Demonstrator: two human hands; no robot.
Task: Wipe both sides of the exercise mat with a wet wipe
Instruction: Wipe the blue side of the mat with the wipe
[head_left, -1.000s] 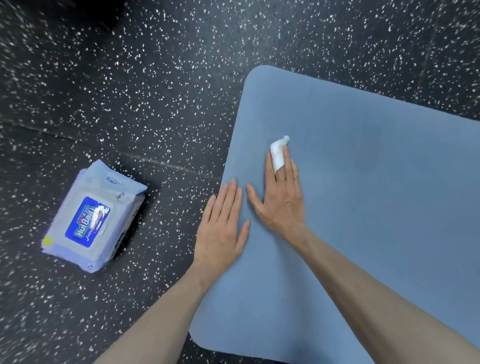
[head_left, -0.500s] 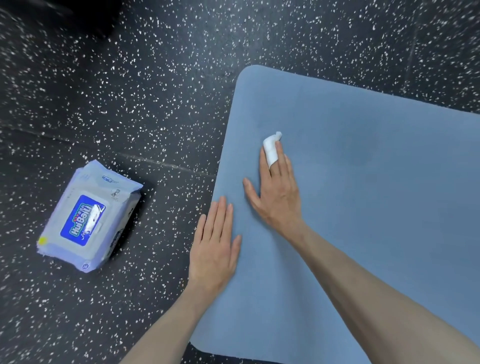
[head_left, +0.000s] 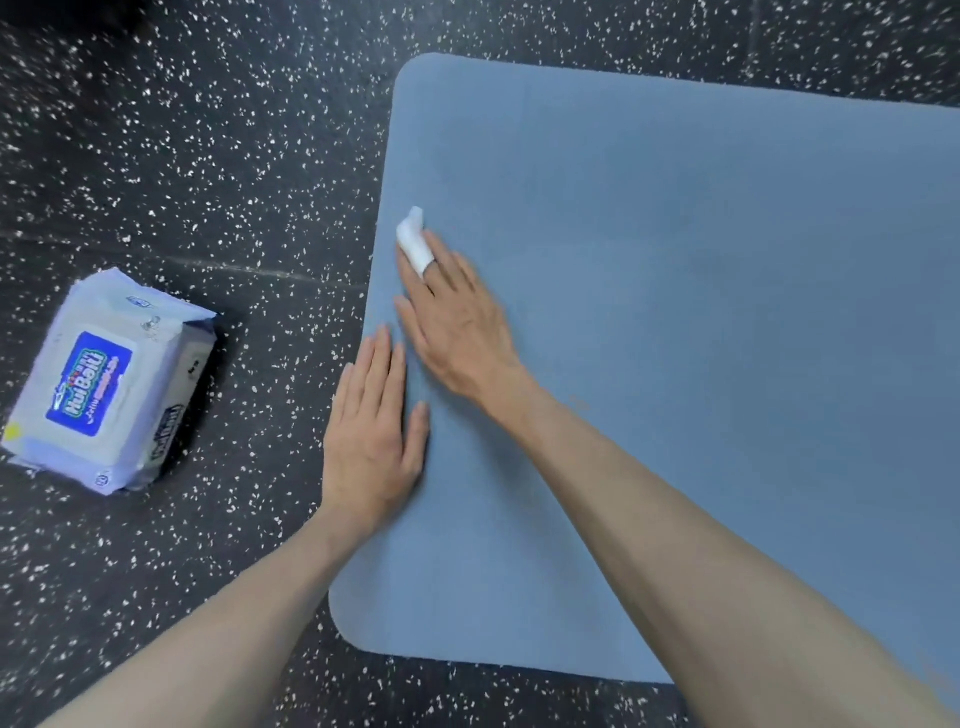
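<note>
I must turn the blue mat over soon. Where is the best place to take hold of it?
Grip the mat at its near rounded corner, coming from the floor side: it lies flat, and this corner is free, below the left hand.

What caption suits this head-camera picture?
Right hand wipes the blue mat with a white wipe; left hand flat at its edge.

You are looking at a black speckled floor (head_left: 218, 156) carrying the blue mat (head_left: 701, 312) at right and a wipes pack (head_left: 109, 379) lying at left.

one mat (head_left: 701, 338), one wipe (head_left: 414, 241), one wipe pack (head_left: 104, 382), two hands (head_left: 371, 441)
</note>
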